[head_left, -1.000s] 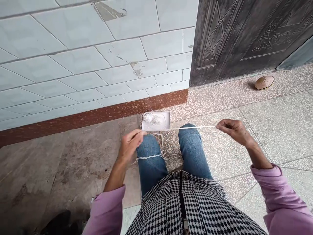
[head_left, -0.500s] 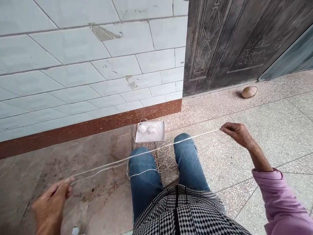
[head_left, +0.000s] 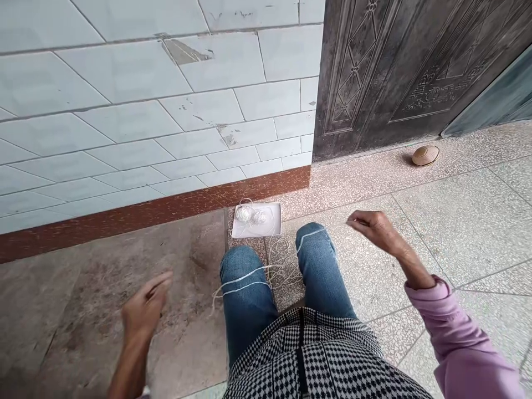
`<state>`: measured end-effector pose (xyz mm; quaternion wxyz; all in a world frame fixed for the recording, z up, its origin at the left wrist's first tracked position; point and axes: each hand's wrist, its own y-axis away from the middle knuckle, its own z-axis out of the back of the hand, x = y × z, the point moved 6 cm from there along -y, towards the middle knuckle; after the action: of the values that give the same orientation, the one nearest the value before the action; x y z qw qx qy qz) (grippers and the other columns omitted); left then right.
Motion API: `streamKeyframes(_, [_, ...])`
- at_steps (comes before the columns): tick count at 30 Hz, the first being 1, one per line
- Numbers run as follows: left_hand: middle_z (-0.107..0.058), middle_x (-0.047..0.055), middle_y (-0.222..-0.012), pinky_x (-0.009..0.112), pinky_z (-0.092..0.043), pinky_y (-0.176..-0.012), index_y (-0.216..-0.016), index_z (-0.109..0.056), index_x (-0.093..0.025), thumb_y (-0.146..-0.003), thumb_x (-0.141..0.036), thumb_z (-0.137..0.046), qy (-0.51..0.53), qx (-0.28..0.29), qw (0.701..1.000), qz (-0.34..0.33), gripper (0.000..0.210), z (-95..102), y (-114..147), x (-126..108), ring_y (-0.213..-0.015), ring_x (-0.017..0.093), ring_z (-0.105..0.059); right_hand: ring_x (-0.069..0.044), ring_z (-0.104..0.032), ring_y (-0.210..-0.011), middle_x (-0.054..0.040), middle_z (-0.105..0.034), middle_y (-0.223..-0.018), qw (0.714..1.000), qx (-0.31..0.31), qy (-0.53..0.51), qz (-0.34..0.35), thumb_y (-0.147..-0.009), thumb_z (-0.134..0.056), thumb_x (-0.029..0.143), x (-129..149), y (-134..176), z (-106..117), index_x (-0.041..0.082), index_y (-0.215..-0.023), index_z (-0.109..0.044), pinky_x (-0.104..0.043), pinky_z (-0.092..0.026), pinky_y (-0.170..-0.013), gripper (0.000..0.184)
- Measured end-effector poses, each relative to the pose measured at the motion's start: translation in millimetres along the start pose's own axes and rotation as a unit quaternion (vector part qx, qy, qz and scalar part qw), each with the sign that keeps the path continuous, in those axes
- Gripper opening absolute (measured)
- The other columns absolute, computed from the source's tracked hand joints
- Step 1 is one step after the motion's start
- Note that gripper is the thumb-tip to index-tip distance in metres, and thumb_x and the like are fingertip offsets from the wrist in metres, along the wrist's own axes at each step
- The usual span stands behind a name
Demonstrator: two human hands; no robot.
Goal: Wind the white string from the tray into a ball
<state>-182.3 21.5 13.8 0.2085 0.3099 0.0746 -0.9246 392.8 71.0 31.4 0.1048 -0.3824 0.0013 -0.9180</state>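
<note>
White string (head_left: 245, 275) lies slack across both jeans-clad knees, with a loose loop hanging beside the left knee. My left hand (head_left: 143, 310) is over the brown floor, left of the knees; its fingers are together, slightly blurred, and no string shows in them. Right of the right knee, my right hand (head_left: 374, 227) is pinched shut. The string on that knee runs towards its fingertips, but I cannot see whether it reaches them. Between the knees, more string (head_left: 285, 263) lies in loose coils on the floor. Beyond them, a shallow white box (head_left: 272, 213) holds two balls of white string (head_left: 252, 215).
A pale tiled wall (head_left: 133, 72) with a red-brown base rises ahead. To the right stands a dark carved door (head_left: 374, 83). A tan rounded object (head_left: 425, 155) rests on the speckled floor (head_left: 465, 216) near it.
The string stretched between my hands has dropped slack over the knees. My left hand has moved right and upward, away from the string; my right hand has moved left, towards the right knee.
</note>
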Motion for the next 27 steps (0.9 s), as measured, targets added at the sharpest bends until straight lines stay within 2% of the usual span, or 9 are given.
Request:
streamKeyframes(1, [-0.069, 0.002, -0.065, 0.028, -0.047, -0.05, -0.096, -0.08, -0.014, -0.071, -0.053, -0.067, 0.051, 0.024, 0.998, 0.017, 0.048, -19.2, -3, -23, -0.051, 0.016, -0.056, -0.016, -0.062, -0.062, -0.0038, -0.074, -0.074, 0.999, 0.016, -0.015, 0.024, -0.108, -0.06, 0.047, 17, -3, -15, 0.02, -0.086, -0.076, -0.03, -0.043, -0.064, 0.038])
streamKeyframes(3, [-0.06, -0.003, -0.062, 0.025, -0.046, -0.054, -0.114, -0.082, -0.014, -0.082, -0.058, -0.068, 0.145, 0.145, 0.978, -0.034, 0.056, -60.7, 7, -88, -0.054, 0.013, -0.052, -0.016, -0.064, -0.066, -0.0048, -0.075, -0.078, 0.995, 0.048, -0.039, 0.078, -0.111, -0.058, 0.044, 52, -5, -44, 0.02, -0.09, -0.077, -0.03, -0.044, -0.066, 0.037])
streamKeyframes(6, [-0.051, -0.006, -0.057, 0.023, -0.043, -0.053, -0.129, -0.078, -0.016, -0.089, -0.057, -0.068, 0.221, 0.34, 0.908, -0.108, 0.058, -111.9, 51, -175, -0.053, 0.012, -0.049, -0.017, -0.066, -0.074, -0.0062, -0.076, -0.085, 0.985, 0.083, -0.052, 0.145, -0.115, -0.056, 0.042, 93, -4, -76, 0.019, -0.094, -0.077, -0.031, -0.045, -0.071, 0.038])
streamKeyframes(9, [-0.065, -0.001, -0.069, 0.022, -0.045, -0.053, -0.133, -0.075, -0.016, -0.093, -0.057, -0.067, 0.268, 0.474, 0.829, -0.129, 0.058, -146.2, 90, -213, -0.056, 0.012, -0.054, -0.016, -0.064, -0.074, -0.0053, -0.074, -0.084, 0.981, 0.09, -0.075, 0.157, -0.116, -0.055, 0.044, 105, 0, -86, 0.019, -0.096, -0.077, -0.031, -0.043, -0.071, 0.039])
streamKeyframes(11, [-0.066, 0.001, -0.071, 0.022, -0.044, -0.051, -0.118, -0.079, -0.014, -0.093, -0.058, -0.066, 0.282, 0.51, 0.804, -0.118, 0.053, -158.5, 100, -215, -0.055, 0.011, -0.054, -0.014, -0.061, -0.07, -0.0029, -0.071, -0.079, 0.978, 0.105, -0.121, 0.132, -0.115, -0.058, 0.046, 97, 2, -83, 0.018, -0.095, -0.078, -0.03, -0.041, -0.068, 0.039])
streamKeyframes(14, [-0.056, -0.002, -0.06, 0.021, -0.039, -0.049, -0.094, -0.079, -0.014, -0.092, -0.055, -0.066, 0.265, 0.477, 0.831, -0.11, 0.043, -158.2, 89, -204, -0.051, 0.009, -0.046, -0.013, -0.054, -0.063, 0.0003, -0.065, -0.072, 0.966, 0.137, -0.208, 0.069, -0.11, -0.065, 0.052, 66, 2, -71, 0.019, -0.09, -0.078, -0.028, -0.039, -0.062, 0.041])
streamKeyframes(18, [-0.054, -0.003, -0.06, 0.021, -0.037, -0.052, -0.09, -0.079, -0.016, -0.09, -0.051, -0.067, 0.241, 0.38, 0.885, -0.121, 0.037, -135.8, 58, -187, -0.055, 0.01, -0.047, -0.014, -0.053, -0.066, -0.0023, -0.067, -0.076, 0.965, 0.097, -0.242, -0.019, -0.099, -0.074, 0.063, 5, -2, -36, 0.018, -0.085, -0.079, -0.03, -0.042, -0.063, 0.047])
streamKeyframes(21, [-0.054, -0.003, -0.06, 0.021, -0.038, -0.052, -0.092, -0.08, -0.016, -0.09, -0.051, -0.067, 0.221, 0.327, 0.912, -0.112, 0.038, -121.5, 38, -169, -0.054, 0.01, -0.047, -0.013, -0.046, -0.062, -0.0001, -0.059, -0.068, 0.972, 0.072, -0.215, -0.07, -0.092, -0.079, 0.065, -32, -1, -11, 0.018, -0.082, -0.078, -0.03, -0.038, -0.06, 0.049])
streamKeyframes(27, [-0.053, -0.004, -0.058, 0.022, -0.036, -0.049, -0.086, -0.077, -0.016, -0.083, -0.049, -0.074, 0.225, 0.274, 0.931, -0.081, 0.033, -93.1, 11, -133, -0.051, 0.01, -0.046, -0.013, -0.047, -0.062, -0.0004, -0.059, -0.067, 0.97, 0.097, -0.188, -0.117, -0.089, -0.078, 0.072, -63, 12, -3, 0.017, -0.082, -0.078, -0.03, -0.038, -0.059, 0.055])
